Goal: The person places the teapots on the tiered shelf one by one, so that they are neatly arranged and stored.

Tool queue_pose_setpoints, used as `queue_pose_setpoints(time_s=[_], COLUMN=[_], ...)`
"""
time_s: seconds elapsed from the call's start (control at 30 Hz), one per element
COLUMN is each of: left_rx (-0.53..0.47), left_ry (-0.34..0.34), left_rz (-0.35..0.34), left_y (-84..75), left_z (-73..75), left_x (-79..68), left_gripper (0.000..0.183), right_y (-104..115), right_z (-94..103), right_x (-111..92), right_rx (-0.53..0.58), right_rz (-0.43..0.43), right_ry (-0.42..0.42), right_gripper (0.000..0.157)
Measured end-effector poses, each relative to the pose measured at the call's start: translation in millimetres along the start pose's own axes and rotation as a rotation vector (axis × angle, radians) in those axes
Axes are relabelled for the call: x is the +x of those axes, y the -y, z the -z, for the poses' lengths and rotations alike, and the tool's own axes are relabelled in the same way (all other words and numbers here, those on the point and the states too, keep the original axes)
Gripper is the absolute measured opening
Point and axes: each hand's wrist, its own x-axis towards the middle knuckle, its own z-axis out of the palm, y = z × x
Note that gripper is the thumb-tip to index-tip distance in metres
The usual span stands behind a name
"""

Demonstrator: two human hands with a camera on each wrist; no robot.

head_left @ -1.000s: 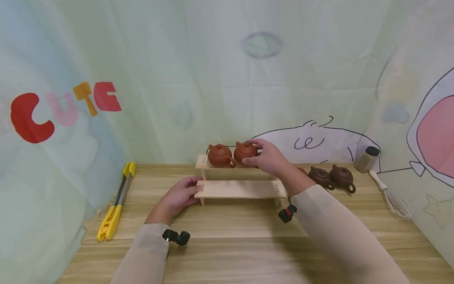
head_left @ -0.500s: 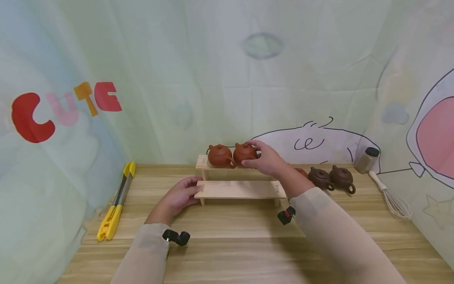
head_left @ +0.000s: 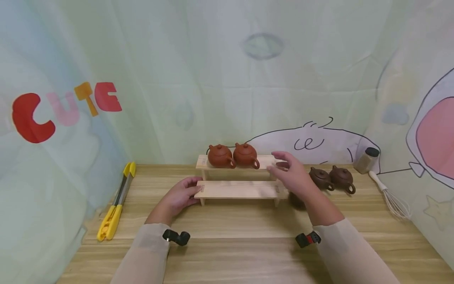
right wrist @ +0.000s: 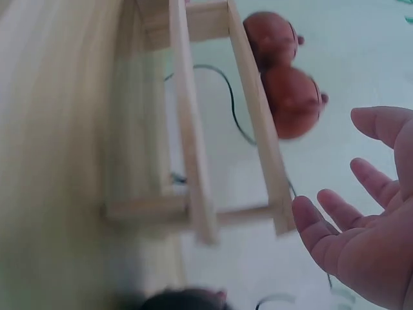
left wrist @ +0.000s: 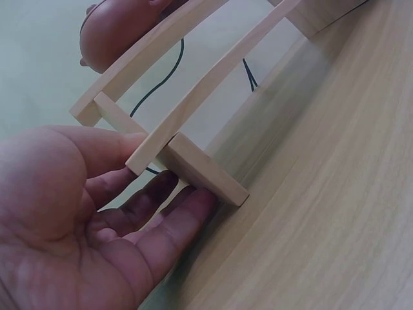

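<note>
A two-tier wooden stand (head_left: pixel 241 189) sits on the table against the back curtain. My left hand (head_left: pixel 182 194) holds the left end of its lower step, thumb on the board and fingers by the leg (left wrist: pixel 210 171). On the left and middle of the upper step, two reddish-brown clay teapots (head_left: pixel 220 156) stand side by side, handles turned right. My right hand (head_left: pixel 292 173) is at the right end of that step, fingers spread and holding nothing, apart from the nearer teapot (right wrist: pixel 293 103). Under my right wrist a dark teapot (head_left: pixel 296 200) shows only partly.
Two dark brown teapots (head_left: pixel 342 178) stand right of my right hand. Farther right are a jar with a black lid (head_left: pixel 367 159) and a whisk (head_left: pixel 391 197). Yellow-handled tongs (head_left: pixel 116 203) lie at the left. A printed curtain (head_left: pixel 227 86) closes off the back.
My right hand has let go of the second reddish teapot and moved right and toward me, leaving it beside the first on the upper step. The left hand has stayed put.
</note>
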Motion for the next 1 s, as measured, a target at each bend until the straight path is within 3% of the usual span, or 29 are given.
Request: queue_pose_setpoints(time_s=[0.27, 0.47, 0.7, 0.87, 1.0], left_rx=[0.001, 0.004, -0.002, 0.001, 0.002], left_ry=[-0.004, -0.004, -0.001, 0.0, 0.0], left_rz=[0.0, -0.001, 0.005, 0.005, 0.003], left_y=[3.1, 3.2, 1.1, -0.5, -1.4], left_z=[1.3, 1.4, -0.6, -1.5, -2.0], left_x=[-0.8, -1.5, -2.3, -1.7, -1.7], left_gripper=[0.052, 0.051, 0.051, 0.052, 0.052], right_y=[-28.5, -46.2, -70.5, -84.3, -92.6], right_z=[21.0, 40.0, 61.8, 69.1, 68.4], right_x=[-32.9, -46.1, -53.9, -51.2, -48.8], right_rx=[0.001, -0.029, -0.101, -0.1, -0.089], right_rz=[0.028, 0.05, 0.002, -0.028, -0.068], right_ry=[-0.113, -0.126, -0.144, -0.117, -0.044], right_gripper=[0.058, 0.06, 0.065, 0.068, 0.072])
